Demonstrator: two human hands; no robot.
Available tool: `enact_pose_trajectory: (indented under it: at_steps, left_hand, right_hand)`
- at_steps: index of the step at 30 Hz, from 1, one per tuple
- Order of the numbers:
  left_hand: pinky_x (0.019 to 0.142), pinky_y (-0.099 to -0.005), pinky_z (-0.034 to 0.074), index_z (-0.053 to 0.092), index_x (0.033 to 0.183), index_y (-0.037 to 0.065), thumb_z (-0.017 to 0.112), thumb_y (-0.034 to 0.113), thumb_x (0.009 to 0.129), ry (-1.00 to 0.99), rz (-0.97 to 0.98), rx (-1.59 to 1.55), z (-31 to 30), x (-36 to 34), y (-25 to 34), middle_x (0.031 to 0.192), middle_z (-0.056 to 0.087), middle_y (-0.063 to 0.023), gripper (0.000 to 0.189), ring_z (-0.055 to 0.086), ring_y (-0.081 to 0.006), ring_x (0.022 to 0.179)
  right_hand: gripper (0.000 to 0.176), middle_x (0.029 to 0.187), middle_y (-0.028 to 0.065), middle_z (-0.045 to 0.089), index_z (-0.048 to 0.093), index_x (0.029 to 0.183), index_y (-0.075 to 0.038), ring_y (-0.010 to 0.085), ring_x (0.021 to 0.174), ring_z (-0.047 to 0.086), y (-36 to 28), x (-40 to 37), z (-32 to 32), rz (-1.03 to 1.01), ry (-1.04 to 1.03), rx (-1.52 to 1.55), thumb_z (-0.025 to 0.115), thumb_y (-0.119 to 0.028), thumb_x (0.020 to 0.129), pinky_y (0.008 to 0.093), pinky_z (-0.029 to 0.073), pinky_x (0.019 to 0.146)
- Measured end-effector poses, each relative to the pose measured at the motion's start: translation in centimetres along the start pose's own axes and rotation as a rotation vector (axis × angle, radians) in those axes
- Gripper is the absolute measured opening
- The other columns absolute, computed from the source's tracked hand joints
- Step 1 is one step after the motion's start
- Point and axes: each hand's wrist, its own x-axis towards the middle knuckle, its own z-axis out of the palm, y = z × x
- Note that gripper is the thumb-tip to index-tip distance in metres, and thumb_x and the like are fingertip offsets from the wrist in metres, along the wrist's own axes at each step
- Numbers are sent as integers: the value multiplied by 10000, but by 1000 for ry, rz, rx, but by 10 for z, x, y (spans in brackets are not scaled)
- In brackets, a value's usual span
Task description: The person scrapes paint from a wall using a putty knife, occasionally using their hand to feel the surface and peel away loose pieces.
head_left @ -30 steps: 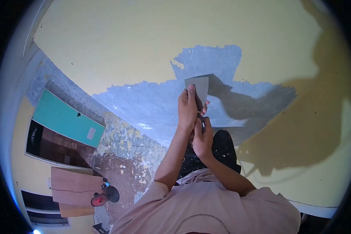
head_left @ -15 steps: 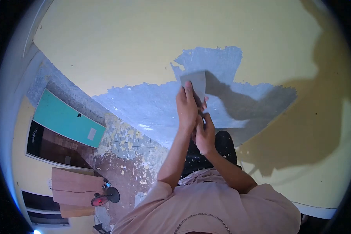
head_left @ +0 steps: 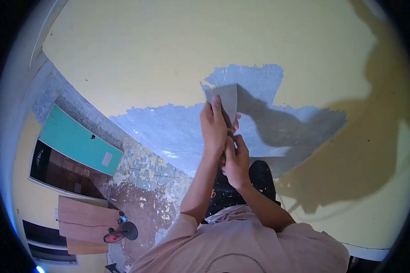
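Note:
A wide, flat grey scraper blade (head_left: pixel 228 93) lies against a bare grey patch (head_left: pixel 259 82) on the yellow wall, its top left corner by a small yellow flake at the patch's edge. My left hand (head_left: pixel 214 129) grips the scraper near the blade, thumb laid along the blade's face and fingertips showing past its right side. Just below, my right hand (head_left: pixel 237 164) is closed around the handle, which the fingers mostly hide.
Yellow paint (head_left: pixel 146 54) surrounds the ragged patch. Paint chips (head_left: pixel 168 193) litter the floor at left. Farther off are a green door (head_left: pixel 79 136), a brown board (head_left: pixel 89 218) and a fan (head_left: pixel 123 233). My dark-clad knee (head_left: pixel 261 175) is close beneath my hands.
Relative to the wall, the scraper and both hands have moved slightly up and left, closer to the yellow flake. The view has shifted a little; both hands keep their grip.

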Motion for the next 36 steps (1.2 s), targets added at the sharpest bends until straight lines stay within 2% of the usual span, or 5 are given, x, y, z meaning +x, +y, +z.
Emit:
enact_pose_trajectory:
  at_steps: [11,13,29,30,36]
  left_hand:
    - [359,-233,383,480,910,-9,360,385,1001,-25,5,-67,-2,3,6,609,598,-115,422,509,-114,410]
    - [357,-228,381,477,903,-4,362,386,1000,16,21,-30,-5,-1,-10,601,593,-109,418,507,-111,409]
    - [353,-254,384,455,862,-10,343,365,1006,1,-28,-9,4,1,-5,588,588,-128,417,512,-138,396]
    - [353,-253,383,457,866,-9,346,367,1006,2,-40,-25,4,0,3,591,589,-128,416,512,-136,397]
    - [356,-247,383,449,848,-3,365,354,1003,-5,3,31,2,-1,-18,586,584,-120,399,509,-133,397]
  right_hand:
    - [201,554,-39,421,447,948,-75,30,396,370,2,6,9,-122,31,-35,440,-272,989,198,267,344]
    - [218,633,7,500,472,917,-33,41,509,457,17,8,-1,-112,7,-47,468,-242,978,232,352,437]
    - [227,626,-1,493,440,906,-42,51,461,438,0,0,-1,-48,12,48,465,-254,982,219,354,413]
    - [223,531,-27,412,428,896,-84,39,368,369,0,1,4,-55,7,62,431,-287,989,207,263,314]
    - [232,631,-4,488,472,918,-22,34,525,448,26,7,-10,-88,68,4,463,-246,980,213,333,434]
